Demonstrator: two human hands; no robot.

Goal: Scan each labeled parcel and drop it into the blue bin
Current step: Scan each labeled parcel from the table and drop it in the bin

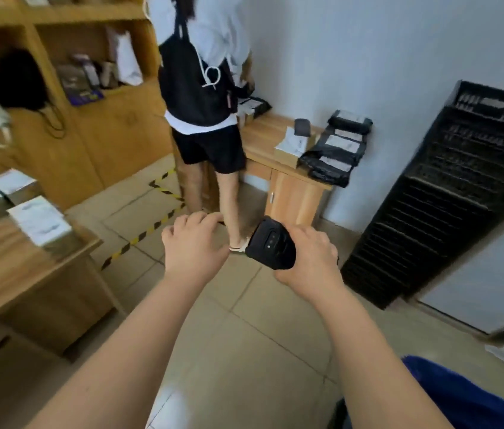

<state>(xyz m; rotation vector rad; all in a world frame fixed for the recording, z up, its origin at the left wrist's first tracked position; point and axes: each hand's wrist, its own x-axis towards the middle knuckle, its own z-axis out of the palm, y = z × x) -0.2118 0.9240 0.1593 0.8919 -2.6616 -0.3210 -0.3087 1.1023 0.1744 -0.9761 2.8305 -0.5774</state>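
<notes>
My right hand (312, 258) grips a black handheld scanner (272, 243), its window facing up and to the left. My left hand (193, 243) hovers beside it over the tiled floor, fingers curled and holding nothing. Labelled boxes (40, 222) lie on the wooden table at the left. Black poly-bag parcels with white labels (335, 150) are piled on the small desk by the far wall. The blue bin's edge (461, 394) shows at the bottom right.
A person in a white top and black shorts (204, 97) stands at the desk (263, 140), back to me. Stacked black crates (448, 193) lean against the wall on the right. Wooden shelves (95, 72) fill the left. Yellow-black tape (148, 233) marks the floor.
</notes>
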